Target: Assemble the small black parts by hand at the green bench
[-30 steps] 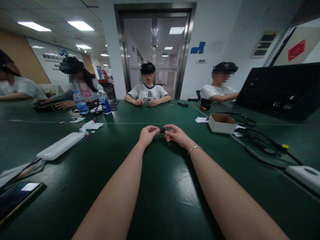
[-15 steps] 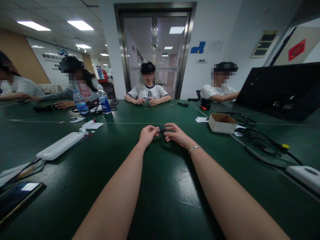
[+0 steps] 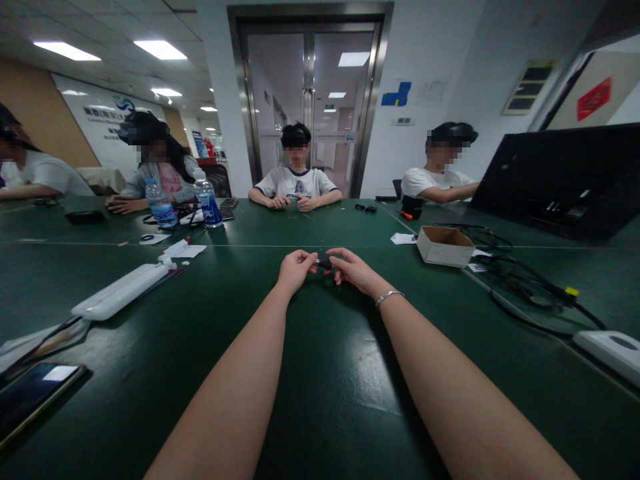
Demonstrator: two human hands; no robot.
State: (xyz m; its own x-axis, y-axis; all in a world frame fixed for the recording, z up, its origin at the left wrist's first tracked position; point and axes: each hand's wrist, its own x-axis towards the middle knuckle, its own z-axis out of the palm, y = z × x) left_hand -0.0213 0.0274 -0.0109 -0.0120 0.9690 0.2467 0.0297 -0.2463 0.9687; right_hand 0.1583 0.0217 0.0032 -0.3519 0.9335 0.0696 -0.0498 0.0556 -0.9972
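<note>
In the middle of the head view, a small black object with a silvery left end [image 3: 325, 263] is held above the dark green table [image 3: 320, 373]. Its exact kind is too small to make out. My left hand [image 3: 299, 268] pinches the silvery end between thumb and fingertips. From the other side, my right hand [image 3: 351, 269] has thumb and fingers curled at the black end, touching it, with the index finger partly raised over it. A bracelet [image 3: 389, 297] circles my right wrist. The fingertips cover part of both ends.
To the right stand an open cardboard box [image 3: 445, 253], tangled black cables [image 3: 530, 287], a white device [image 3: 610, 353] and a large monitor [image 3: 560, 180]. On the left lie a phone [image 3: 40, 400], a white pack [image 3: 123, 291] and two bottles [image 3: 207, 200]. Several people sit around the table.
My right fingers have closed in on the black end, and its silvery part shows more clearly. My left hand stays in place. At the left, a co-worker's hand has drawn back.
</note>
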